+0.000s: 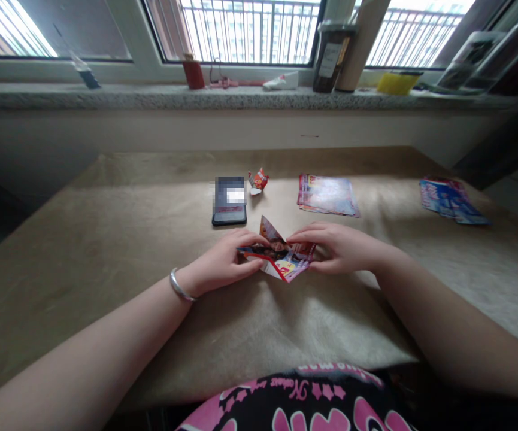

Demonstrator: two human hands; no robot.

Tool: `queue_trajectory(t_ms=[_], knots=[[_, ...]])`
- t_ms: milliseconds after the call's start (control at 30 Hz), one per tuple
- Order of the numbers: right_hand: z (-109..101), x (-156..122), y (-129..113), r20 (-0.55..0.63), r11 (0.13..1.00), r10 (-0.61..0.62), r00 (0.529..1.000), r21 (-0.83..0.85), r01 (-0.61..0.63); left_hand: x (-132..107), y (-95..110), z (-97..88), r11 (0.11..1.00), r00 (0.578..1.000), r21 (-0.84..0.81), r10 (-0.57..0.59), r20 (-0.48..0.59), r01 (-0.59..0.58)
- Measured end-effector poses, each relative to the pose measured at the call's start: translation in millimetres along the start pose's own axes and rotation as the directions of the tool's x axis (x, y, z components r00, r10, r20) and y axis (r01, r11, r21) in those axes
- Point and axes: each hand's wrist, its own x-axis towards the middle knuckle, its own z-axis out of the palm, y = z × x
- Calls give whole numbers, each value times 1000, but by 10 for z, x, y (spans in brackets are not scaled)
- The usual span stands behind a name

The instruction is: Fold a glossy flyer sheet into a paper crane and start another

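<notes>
Creasing the printed paper (281, 260) with left hand (223, 264) and right hand (340, 248), gripping opposite ends; probably calling for aligned edges.

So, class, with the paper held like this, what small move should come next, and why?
Probably press the raised flap down flat. The left hand and right hand hold the folded paper at its two ends on the table, and that pointed flap stands up between them.
</notes>
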Motion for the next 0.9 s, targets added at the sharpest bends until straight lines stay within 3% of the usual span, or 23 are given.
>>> queue_trajectory(t_ms=[200,600,733,900], knots=[[62,29,-1,-84,1000,14,996,-3,-14,-4,8,-4,999,999,20,46,6,-46],[196,89,-112,-260,979,154,953,-93,-183,-5,48,-1,998,999,45,35,-2,-35],[250,110,-146,-310,966,254,916,26,-258,-8,51,4,999,1000,35,26,-9,-26],[334,144,-112,-349,913,376,858,299,-279,0,65,11,1000,1000,3,3,-10,-3]])
